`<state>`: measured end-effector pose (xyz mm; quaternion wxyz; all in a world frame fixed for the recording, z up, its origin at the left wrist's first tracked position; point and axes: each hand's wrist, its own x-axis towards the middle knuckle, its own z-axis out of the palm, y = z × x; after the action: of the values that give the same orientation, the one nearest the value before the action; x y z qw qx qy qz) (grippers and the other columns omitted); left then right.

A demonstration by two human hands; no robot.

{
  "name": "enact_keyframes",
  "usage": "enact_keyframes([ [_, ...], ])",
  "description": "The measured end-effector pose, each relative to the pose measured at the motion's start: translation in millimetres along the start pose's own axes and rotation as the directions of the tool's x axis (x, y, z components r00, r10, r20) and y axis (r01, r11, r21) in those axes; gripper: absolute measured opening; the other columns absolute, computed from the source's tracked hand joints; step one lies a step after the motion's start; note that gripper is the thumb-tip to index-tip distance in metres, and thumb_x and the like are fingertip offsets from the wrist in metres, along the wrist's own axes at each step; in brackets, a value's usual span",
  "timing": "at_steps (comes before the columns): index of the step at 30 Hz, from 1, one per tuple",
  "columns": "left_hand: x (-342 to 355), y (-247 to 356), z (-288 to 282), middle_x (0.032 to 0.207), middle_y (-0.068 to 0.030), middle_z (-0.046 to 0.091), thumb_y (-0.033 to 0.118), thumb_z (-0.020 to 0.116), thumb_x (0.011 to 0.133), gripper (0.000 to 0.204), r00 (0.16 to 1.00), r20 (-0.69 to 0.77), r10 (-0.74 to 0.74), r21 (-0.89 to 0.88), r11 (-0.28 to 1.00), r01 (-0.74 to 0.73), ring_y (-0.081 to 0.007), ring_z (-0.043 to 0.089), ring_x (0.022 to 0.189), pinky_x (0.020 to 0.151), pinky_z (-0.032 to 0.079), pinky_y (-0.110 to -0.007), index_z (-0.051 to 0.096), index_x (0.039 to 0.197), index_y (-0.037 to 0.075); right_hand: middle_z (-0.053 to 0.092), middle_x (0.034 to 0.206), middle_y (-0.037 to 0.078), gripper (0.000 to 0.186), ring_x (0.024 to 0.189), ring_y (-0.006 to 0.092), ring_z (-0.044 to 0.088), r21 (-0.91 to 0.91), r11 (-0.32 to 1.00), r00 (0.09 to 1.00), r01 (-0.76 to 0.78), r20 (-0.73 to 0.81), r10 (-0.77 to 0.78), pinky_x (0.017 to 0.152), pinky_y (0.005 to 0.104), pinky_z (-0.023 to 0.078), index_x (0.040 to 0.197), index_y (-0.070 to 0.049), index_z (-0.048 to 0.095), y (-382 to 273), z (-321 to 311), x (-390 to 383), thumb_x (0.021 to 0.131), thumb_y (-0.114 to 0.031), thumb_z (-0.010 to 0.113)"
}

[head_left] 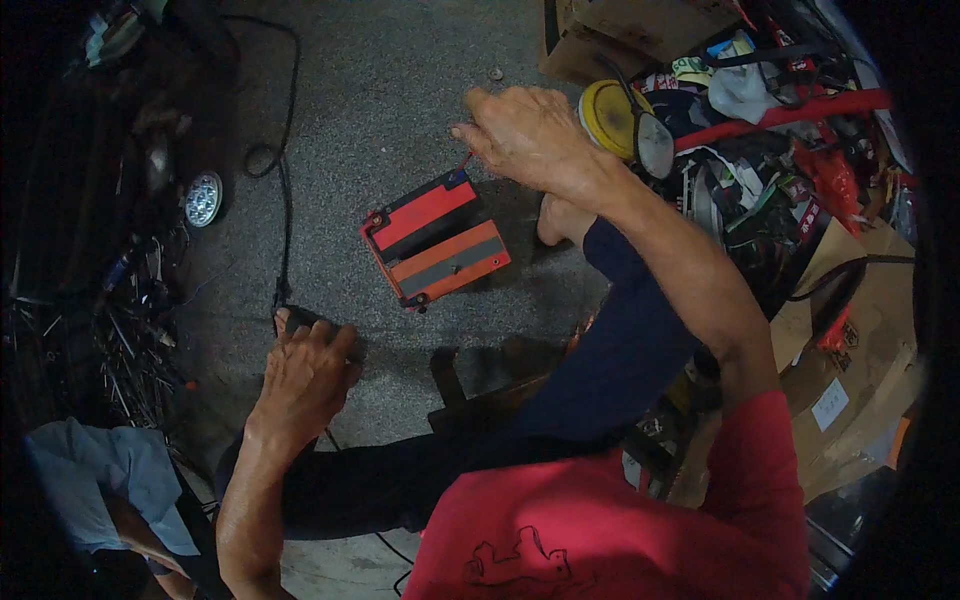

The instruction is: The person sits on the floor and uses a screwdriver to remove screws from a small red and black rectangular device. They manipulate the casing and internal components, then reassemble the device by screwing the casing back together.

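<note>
On the grey floor sits a box-shaped battery (437, 240) with red and orange sides, grey-black bands and terminals at its corners. Beyond its far right corner is my right hand (530, 135), its fingers curled closed. A thin red wire-like piece (468, 160) shows between that corner and the hand; what the fingers grip is hidden. Near the battery's left front, my left hand (305, 370) is wrapped round a black piece (300, 318) at the end of a black cord (286, 215). Most of that piece is covered by the fingers.
A round LED lamp (203, 198) lies left of the cord, near a pile of thin metal rods (130, 345). To the right are a yellow round object (607, 118), mixed scrap, and cardboard (850, 370). A cardboard box (640, 35) stands at the back. Another person's leg (140, 530) is at lower left.
</note>
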<state>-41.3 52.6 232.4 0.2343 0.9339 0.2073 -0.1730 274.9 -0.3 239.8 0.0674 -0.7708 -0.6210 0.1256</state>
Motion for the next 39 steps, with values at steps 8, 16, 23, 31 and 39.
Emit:
enact_keyframes([
  [8,0,0,-3,0.088,-0.0152,0.058,0.013,0.068,0.078,0.027,1.000,0.015,0.013,0.028,1.000,-0.014,-0.0338,0.061,0.091,0.105,0.029,-0.057,0.058,0.102,0.004,0.061,0.085,0.022,0.022,0.084,0.0396,0.061,-0.037,0.993,0.977,0.112,-0.180,-0.117,0.076,0.0493,0.047,0.094,0.000,0.053,18,20,-1,0.087,-0.020,0.058],
  [16,2,3,-12,0.089,-0.0161,0.060,0.015,0.069,0.075,0.027,0.997,0.057,-0.049,0.008,0.999,0.048,-0.0352,0.059,0.094,0.094,0.041,-0.050,0.060,0.099,0.004,0.062,0.077,0.021,0.022,0.077,0.0392,0.063,-0.077,0.992,0.984,0.105,-0.133,-0.114,0.071,0.0496,0.049,0.089,0.001,0.056,21,12,-1,0.087,-0.020,0.059],
  [23,3,-3,-16,0.094,-0.0177,0.060,0.016,0.068,0.077,0.029,0.999,0.015,-0.040,0.007,0.999,0.040,-0.0384,0.060,0.092,0.079,0.048,-0.048,0.059,0.101,0.003,0.063,0.073,0.019,0.020,0.072,0.0371,0.064,-0.091,0.994,0.976,0.057,-0.204,-0.075,0.067,0.0473,0.050,0.090,0.000,0.060,23,-6,-8,0.087,-0.020,0.060],
  [31,12,-16,-6,0.102,-0.0191,0.064,0.016,0.066,0.082,0.036,0.995,0.067,-0.073,-0.043,0.996,0.076,-0.0372,0.062,0.093,0.077,0.049,-0.045,0.058,0.114,0.002,0.063,0.073,0.018,0.021,0.074,0.0351,0.064,0.054,0.997,0.969,0.063,-0.241,-0.048,0.070,0.0457,0.049,0.087,-0.002,0.060,18,-17,-33,0.088,-0.023,0.060],
  [39,102,-31,16,0.096,-0.0174,0.068,0.016,0.067,0.082,0.044,0.985,-0.092,-0.147,-0.404,0.909,0.098,-0.0222,0.067,0.077,0.071,0.052,-0.034,0.056,0.121,-0.001,0.063,0.073,0.017,0.027,0.075,0.0351,0.064,0.107,0.986,0.955,0.132,-0.282,-0.097,0.071,0.0457,0.049,0.084,-0.001,0.059,3,-7,-39,0.090,-0.028,0.057],
])
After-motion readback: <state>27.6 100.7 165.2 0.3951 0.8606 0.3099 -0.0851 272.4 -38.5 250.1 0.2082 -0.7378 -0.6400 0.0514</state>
